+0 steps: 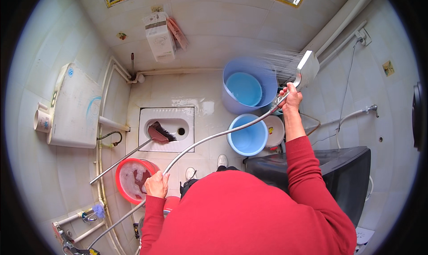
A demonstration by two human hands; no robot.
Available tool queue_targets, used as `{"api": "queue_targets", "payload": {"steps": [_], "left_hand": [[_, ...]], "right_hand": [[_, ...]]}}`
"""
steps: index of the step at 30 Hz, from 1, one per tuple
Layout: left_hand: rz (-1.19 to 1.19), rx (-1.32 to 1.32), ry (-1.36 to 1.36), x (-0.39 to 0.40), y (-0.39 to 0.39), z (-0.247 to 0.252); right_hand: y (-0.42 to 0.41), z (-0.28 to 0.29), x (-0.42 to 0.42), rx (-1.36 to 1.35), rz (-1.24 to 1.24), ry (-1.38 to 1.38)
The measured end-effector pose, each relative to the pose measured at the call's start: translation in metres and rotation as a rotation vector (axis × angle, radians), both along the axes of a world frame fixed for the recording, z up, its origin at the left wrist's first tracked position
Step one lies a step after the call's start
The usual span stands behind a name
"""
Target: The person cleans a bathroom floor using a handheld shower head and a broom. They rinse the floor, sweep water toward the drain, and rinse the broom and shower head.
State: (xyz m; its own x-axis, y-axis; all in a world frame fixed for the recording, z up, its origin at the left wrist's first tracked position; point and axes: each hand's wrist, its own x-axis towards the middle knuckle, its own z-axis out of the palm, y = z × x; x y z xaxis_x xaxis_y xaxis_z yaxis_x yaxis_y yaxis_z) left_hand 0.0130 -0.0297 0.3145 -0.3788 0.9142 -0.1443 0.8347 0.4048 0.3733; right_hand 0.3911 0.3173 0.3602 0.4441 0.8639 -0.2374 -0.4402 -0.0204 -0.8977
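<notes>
Raised at the upper right, my right hand (291, 96) grips the handle of a handheld shower head (308, 68), which sprays water leftwards over a tall blue tub (230, 91). A smaller blue basin (243, 83) sits inside that tub. My left hand (157, 185) is closed around the metal shower hose (207, 138), above a red bucket (122, 174) of foamy water. The hose crosses over a light-blue bucket (247, 139). A broom (158, 134) rests with its bristles in the squat toilet (167, 114).
A white basin (275, 131) stands beside the light-blue bucket. At the right is a dark appliance (347, 174). A white cistern (78, 108) hangs on the left wall, with pipes (103, 148) by it. The floor (207, 106) looks wet near the toilet.
</notes>
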Motion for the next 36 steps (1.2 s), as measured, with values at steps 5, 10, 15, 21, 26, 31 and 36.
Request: {"api": "queue_targets", "payload": {"steps": [5, 10, 15, 21, 26, 31, 36], "left_hand": [[0.084, -0.057, -0.025, -0.016, -0.029, -0.018], [0.127, -0.144, -0.023, -0.030, -0.054, -0.027], [0.176, -0.235, -0.027, -0.046, -0.071, -0.035], [0.117, -0.243, -0.015, -0.067, -0.080, -0.043], [0.050, -0.223, -0.067, -0.084, -0.078, -0.043], [-0.043, -0.275, -0.088, -0.095, -0.073, -0.046], [-0.216, -0.287, -0.102, -0.093, -0.056, -0.046]], "right_hand": [[-0.005, -0.009, -0.039, -0.031, 0.128, -0.078], [-0.022, -0.015, -0.073, -0.082, 0.232, -0.083], [-0.047, -0.025, -0.092, -0.115, 0.259, -0.102], [-0.077, -0.045, -0.082, -0.200, 0.205, -0.144], [-0.105, -0.050, -0.070, -0.213, 0.078, -0.154], [-0.137, -0.052, -0.052, -0.190, -0.070, -0.244], [-0.165, -0.043, -0.030, -0.207, -0.258, -0.359]]}}
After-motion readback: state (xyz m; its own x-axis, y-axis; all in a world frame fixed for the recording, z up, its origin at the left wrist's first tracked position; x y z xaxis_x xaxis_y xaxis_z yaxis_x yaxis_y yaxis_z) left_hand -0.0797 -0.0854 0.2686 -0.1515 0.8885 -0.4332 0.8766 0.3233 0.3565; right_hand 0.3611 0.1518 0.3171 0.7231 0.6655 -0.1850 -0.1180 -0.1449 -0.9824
